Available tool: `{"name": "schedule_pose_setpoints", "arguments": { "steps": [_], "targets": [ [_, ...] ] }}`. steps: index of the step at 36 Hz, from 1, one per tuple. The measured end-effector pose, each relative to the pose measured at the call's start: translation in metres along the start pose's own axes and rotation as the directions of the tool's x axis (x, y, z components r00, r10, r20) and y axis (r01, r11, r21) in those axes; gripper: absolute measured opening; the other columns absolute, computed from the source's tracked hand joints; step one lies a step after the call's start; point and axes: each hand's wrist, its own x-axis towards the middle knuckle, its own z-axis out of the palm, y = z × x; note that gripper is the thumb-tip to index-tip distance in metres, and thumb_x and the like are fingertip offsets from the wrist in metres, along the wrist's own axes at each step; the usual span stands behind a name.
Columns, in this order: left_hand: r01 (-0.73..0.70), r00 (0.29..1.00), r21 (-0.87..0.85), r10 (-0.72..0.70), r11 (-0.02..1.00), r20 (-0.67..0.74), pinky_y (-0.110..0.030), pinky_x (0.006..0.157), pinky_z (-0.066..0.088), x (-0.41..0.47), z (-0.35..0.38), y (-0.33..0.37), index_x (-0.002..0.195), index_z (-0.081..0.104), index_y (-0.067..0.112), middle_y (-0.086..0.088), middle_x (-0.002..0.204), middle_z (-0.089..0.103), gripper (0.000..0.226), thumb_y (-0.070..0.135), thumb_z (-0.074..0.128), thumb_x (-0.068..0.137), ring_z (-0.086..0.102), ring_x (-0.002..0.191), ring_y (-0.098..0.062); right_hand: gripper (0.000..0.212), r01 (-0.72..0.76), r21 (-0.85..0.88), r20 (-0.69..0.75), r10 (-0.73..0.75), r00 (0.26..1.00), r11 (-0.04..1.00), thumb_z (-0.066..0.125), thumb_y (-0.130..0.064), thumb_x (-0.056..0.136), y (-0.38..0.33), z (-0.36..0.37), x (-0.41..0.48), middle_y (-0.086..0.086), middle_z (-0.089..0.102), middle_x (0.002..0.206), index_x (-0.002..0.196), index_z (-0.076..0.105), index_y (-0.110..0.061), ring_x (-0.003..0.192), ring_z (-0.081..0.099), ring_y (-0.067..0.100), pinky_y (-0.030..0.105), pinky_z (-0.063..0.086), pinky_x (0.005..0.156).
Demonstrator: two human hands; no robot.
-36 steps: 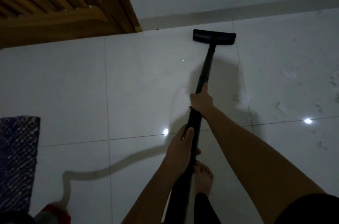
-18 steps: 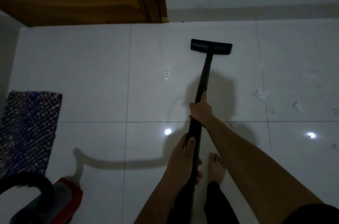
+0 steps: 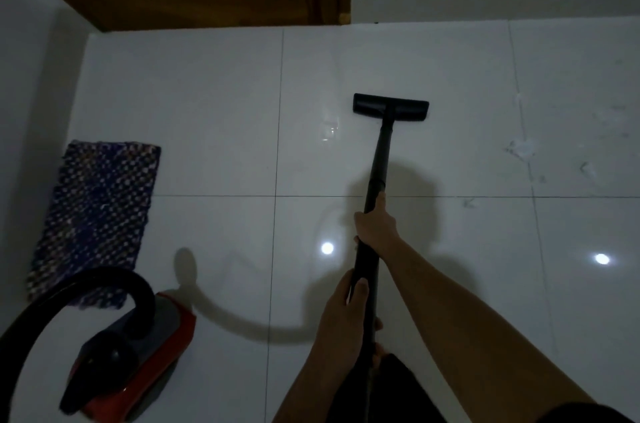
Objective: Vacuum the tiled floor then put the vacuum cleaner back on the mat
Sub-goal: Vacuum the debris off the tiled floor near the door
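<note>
While the mat lies left of the red vacuum cleaner, both hands stay off its body: the left hand and right hand wrap closed around the wand. Slow, overlapping strokes should carry the floor head rightward to the debris on the tiled floor.

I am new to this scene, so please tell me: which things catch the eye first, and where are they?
Both hands grip the black vacuum wand at centre, right hand ahead of left hand, its floor head flat on the white tiles. The red vacuum cleaner sits lower left, beside the blue mat.
</note>
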Motion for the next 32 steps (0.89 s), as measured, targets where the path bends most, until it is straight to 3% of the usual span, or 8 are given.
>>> {"name": "schedule_pose_setpoints", "arguments": {
  "steps": [3, 8, 11, 15, 21, 29, 32],
  "targets": [
    [0.005, 1.0, 0.008, -0.004, 1.0, -0.022, -0.024, 0.041, 0.044, -0.011, 0.001, -0.014, 0.126, 0.05, 0.022, -0.003, 0.067, 0.055, 0.031, 0.033, 0.036, 0.101, 0.052, 0.038, -0.006, 0.08, 0.003, -0.005, 0.007, -0.003, 1.0, 1.0, 0.044, -0.01, 0.091, 0.013, 0.008, -0.012, 0.023, 0.055, 0.123, 0.152, -0.004, -0.03, 0.063, 0.058, 0.024, 0.039, 0.057, 0.066],
    [0.04, 0.997, -0.04, -0.042, 0.998, -0.071, -0.024, 0.041, 0.045, -0.024, 0.014, -0.034, 0.125, 0.052, 0.027, -0.007, 0.063, 0.057, 0.03, 0.036, 0.038, 0.1, 0.051, 0.039, -0.015, 0.081, 0.018, -0.073, 0.017, -0.017, 1.0, 0.997, 0.044, -0.009, 0.091, 0.033, 0.005, -0.024, 0.023, 0.055, 0.122, 0.152, -0.006, -0.027, 0.075, 0.06, 0.029, 0.041, 0.057, 0.075],
    [0.045, 0.996, -0.075, -0.051, 0.996, -0.075, -0.021, 0.037, 0.043, -0.035, 0.022, -0.044, 0.117, 0.057, 0.026, -0.006, 0.06, 0.056, 0.027, 0.035, 0.039, 0.099, 0.049, 0.036, -0.015, 0.081, 0.024, -0.078, 0.002, -0.024, 1.0, 0.997, 0.044, -0.01, 0.092, 0.048, 0.002, -0.031, 0.023, 0.054, 0.124, 0.152, -0.006, -0.027, 0.076, 0.06, 0.029, 0.041, 0.057, 0.073],
    [0.038, 0.999, -0.18, -0.039, 0.983, -0.002, -0.016, 0.033, 0.036, -0.055, 0.026, -0.055, 0.1, 0.057, 0.03, 0.003, 0.041, 0.051, 0.022, 0.031, 0.035, 0.101, 0.043, 0.028, -0.013, 0.081, 0.021, -0.068, -0.009, -0.022, 1.0, 0.997, 0.045, -0.011, 0.091, 0.067, 0.003, -0.043, 0.023, 0.056, 0.123, 0.152, -0.006, -0.028, 0.072, 0.06, 0.027, 0.039, 0.057, 0.071],
    [-0.021, 1.0, -0.161, 0.022, 0.987, -0.001, -0.018, 0.032, 0.035, -0.072, 0.021, -0.081, 0.095, 0.054, 0.032, 0.005, 0.037, 0.052, 0.021, 0.03, 0.034, 0.102, 0.041, 0.032, -0.014, 0.081, 0.012, -0.066, 0.01, -0.011, 1.0, 0.998, 0.045, -0.012, 0.092, 0.091, 0.019, -0.058, 0.023, 0.057, 0.12, 0.152, -0.007, -0.029, 0.06, 0.056, 0.021, 0.029, 0.05, 0.051],
    [0.032, 0.999, -0.076, -0.032, 0.997, 0.011, -0.021, 0.034, 0.038, -0.105, 0.003, -0.129, 0.088, 0.049, 0.045, -0.006, 0.059, 0.051, 0.023, 0.034, 0.034, 0.101, 0.045, 0.035, -0.017, 0.084, -0.046, -0.033, -0.014, 0.046, 0.999, 0.998, 0.046, -0.011, 0.089, 0.135, 0.052, -0.096, 0.024, 0.058, 0.119, 0.152, -0.007, -0.03, 0.079, 0.063, 0.032, 0.041, 0.058, 0.073],
    [0.036, 0.999, -0.019, -0.036, 0.999, 0.039, -0.021, 0.034, 0.039, -0.12, -0.005, -0.156, 0.102, 0.051, 0.042, -0.007, 0.059, 0.052, 0.019, 0.034, 0.034, 0.101, 0.045, 0.033, -0.016, 0.085, -0.075, 0.018, -0.037, 0.075, 0.996, 0.997, 0.046, -0.01, 0.088, 0.159, 0.062, -0.114, 0.025, 0.058, 0.12, 0.152, -0.006, -0.029, 0.076, 0.063, 0.032, 0.043, 0.059, 0.075]
  ]
}}
